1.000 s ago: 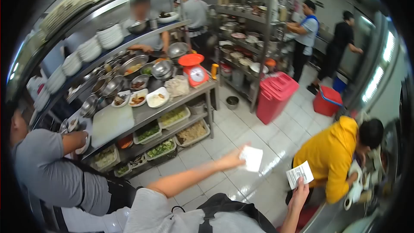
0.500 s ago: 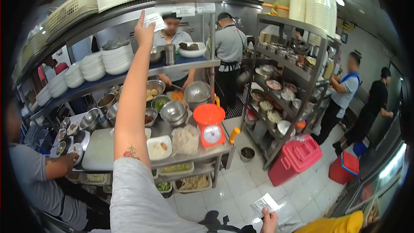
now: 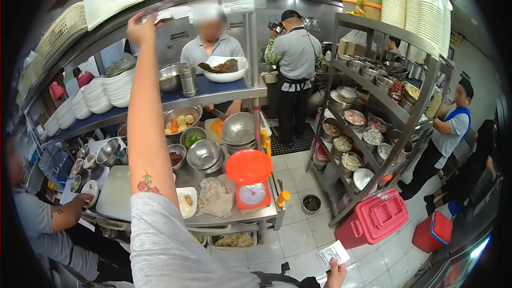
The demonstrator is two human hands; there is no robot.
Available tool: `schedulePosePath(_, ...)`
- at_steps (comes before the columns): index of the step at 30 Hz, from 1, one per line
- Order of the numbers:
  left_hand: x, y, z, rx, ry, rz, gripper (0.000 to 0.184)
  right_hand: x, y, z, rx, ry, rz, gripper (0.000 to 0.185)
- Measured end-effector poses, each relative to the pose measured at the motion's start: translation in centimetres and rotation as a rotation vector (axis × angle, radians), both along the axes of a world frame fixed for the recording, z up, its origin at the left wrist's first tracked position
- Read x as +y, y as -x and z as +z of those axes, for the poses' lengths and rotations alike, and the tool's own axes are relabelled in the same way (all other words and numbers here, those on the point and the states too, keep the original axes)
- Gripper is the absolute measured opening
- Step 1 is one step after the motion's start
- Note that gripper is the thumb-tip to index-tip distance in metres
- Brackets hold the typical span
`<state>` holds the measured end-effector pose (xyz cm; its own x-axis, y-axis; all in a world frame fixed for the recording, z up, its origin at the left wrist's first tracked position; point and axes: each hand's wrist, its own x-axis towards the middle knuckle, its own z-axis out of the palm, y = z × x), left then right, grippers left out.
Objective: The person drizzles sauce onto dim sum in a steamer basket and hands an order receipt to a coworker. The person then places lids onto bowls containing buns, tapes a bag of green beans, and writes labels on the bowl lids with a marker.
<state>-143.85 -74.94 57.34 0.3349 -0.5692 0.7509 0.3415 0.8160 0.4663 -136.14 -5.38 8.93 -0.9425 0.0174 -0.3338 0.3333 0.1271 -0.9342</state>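
Note:
My left hand is raised high at the upper left. Its fingers are bent at the metal rail above the shelf, closed on a small white paper slip that lies at the rail's underside. Another printed paper hangs from the same rail, further right. Low at the bottom right, my right hand pinches a printed paper slip between thumb and fingers, above the tiled floor.
Below the rail, a shelf bears stacked white bowls and a dish of food. A red scale stands on the counter's right end. A pink bin sits by the metal rack. Several people work around me.
My left hand has moved up and left with its slip to the rail. The view has shifted closer to the counter. My right hand still holds its slip.

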Motion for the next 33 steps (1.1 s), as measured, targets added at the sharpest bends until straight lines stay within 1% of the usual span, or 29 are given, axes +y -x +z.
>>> schedulePosePath(2, -1.5, 0.0, -0.1, -0.064, -0.024, 0.446, 0.047, 1.9, 1.8, -0.8, 0.033, 0.021, -0.059, 0.054)
schedulePosePath(3, 0.2, -0.3, -0.7, -0.084, -0.045, 0.53, 0.066, 3.0, 2.6, -1.3, 0.044, 0.03, -0.095, 0.051)
schedulePosePath(4, 2.2, 0.0, -1.5, -0.075, -0.127, 0.641, 0.073, 2.8, 3.7, -1.0, 0.194, 0.506, -0.161, 0.031)
schedulePosePath(5, 4.3, 0.2, -2.0, -0.023, -0.199, 0.607, 0.079, 4.1, 4.0, -0.3, 0.143, 0.482, -0.163, 0.031)
schedulePosePath(6, 8.0, -0.1, -3.0, 0.003, -0.142, 0.581, 0.078, 5.7, 4.4, -0.2, 0.138, 0.494, -0.159, 0.031)
schedulePosePath(7, 12.2, -0.3, -5.0, 0.057, -0.02, 0.372, 0.065, 7.2, 4.7, -0.4, 0.13, 0.508, -0.153, 0.031)
schedulePosePath(8, 16.7, -0.1, -7.7, 0.086, 0.221, 0.054, 0.048, 9.2, 5.1, -0.6, 0.137, 0.452, -0.115, 0.031)
schedulePosePath(9, 25.9, 0.5, -11.1, 0.085, 0.132, -0.119, 0.035, 11.3, 5.7, -0.9, 0.145, 0.398, -0.078, 0.032)
schedulePosePath(10, 33.5, 1.2, -15.1, -0.003, 0.112, -0.304, 0.032, 13.2, 6.1, -0.8, 0.155, 0.348, -0.046, 0.032)
schedulePosePath(11, 40.4, 1.4, -19.8, -0.213, 0.058, -0.595, 0.036, 14.7, 6.4, -0.4, 0.176, 0.297, 0.005, 0.031)
schedulePosePath(12, 44.5, 2.3, -24.6, -0.448, 0.018, -0.893, 0.033, 16.2, 7.0, 0.3, 0.203, 0.247, 0.034, 0.03)
schedulePosePath(13, 51.4, 5.2, -29.5, -0.405, -0.225, -1.34, 0.024, 17.7, 7.4, 0.8, 0.227, 0.204, 0.042, 0.029)
schedulePosePath(14, 56.9, 6.2, -32.6, -0.987, 0.052, -1.174, 0.026, 19.3, 8.0, 1.1, 0.219, 0.081, 0.105, 0.027)
schedulePosePath(15, 61.7, 7.8, -36.2, -1.06, 0.008, -1.609, 0.042, 21.0, 8.8, 1.5, 0.199, -0.043, 0.175, 0.025)
schedulePosePath(16, 65.9, 9.0, -38.9, -1.237, 0.086, -1.7, 0.052, 22.7, 9.5, 1.9, 0.171, -0.166, 0.254, 0.023)
schedulePosePath(18, 71.6, 10.0, -39.2, -1.477, 0.662, -1.508, 0.059, 24.8, 10.9, 3.9, 0.277, -0.268, 0.308, 0.022)
schedulePosePath(19, 73.7, 10.9, -39.4, -1.539, 0.724, -1.567, 0.057, 25.8, 11.8, 4.5, 0.33, -0.322, 0.353, 0.021)
schedulePosePath(20, 75.6, 12.0, -39.6, -1.601, 0.784, -1.617, 0.056, 27.1, 12.9, 4.4, 0.318, -0.385, 0.391, 0.023)
schedulePosePath(21, 77.3, 13.3, -39.9, -1.661, 0.847, -1.662, 0.055, 28.3, 14.0, 4.2, 0.348, -0.368, 0.399, 0.023)
schedulePosePath(23, 80.1, 16.5, -41.0, -1.678, 0.83, -1.662, 0.04, 30.8, 16.8, 3.9, 0.418, -0.344, 0.404, 0.024)
schedulePosePath(24, 81.4, 18.4, -41.6, -1.69, 0.826, -1.663, 0.033, 31.9, 18.2, 4.6, 0.338, -0.327, 0.392, 0.025)
schedulePosePath(27, 85.4, 24.3, -45.1, -1.675, 0.42, -1.96, 0.018, 35.3, 22.7, 3.6, 0.319, -0.38, 0.247, 0.023)
schedulePosePath(28, 87.4, 25.8, -44.1, -1.621, 0.307, -1.994, 0.011, 36.4, 23.9, 4.1, 0.332, -0.333, 0.151, 0.022)
schedulePosePath(31, 94.1, 30.7, -41.4, -1.645, 0.312, -2.003, 0.013, 41.1, 26.6, 4.6, 0.295, -0.246, -0.082, 0.019)
schedulePosePath(32, 96.3, 32.5, -40.9, -1.654, 0.385, -2.039, 0.016, 43.5, 27.2, 3.3, 0.193, -0.227, -0.089, 0.025)
schedulePosePath(33, 98.6, 34.1, -40.6, -1.632, 0.386, -2.094, 0.017, 45.2, 27.7, 2.8, 0.184, -0.104, -0.197, 0.026)
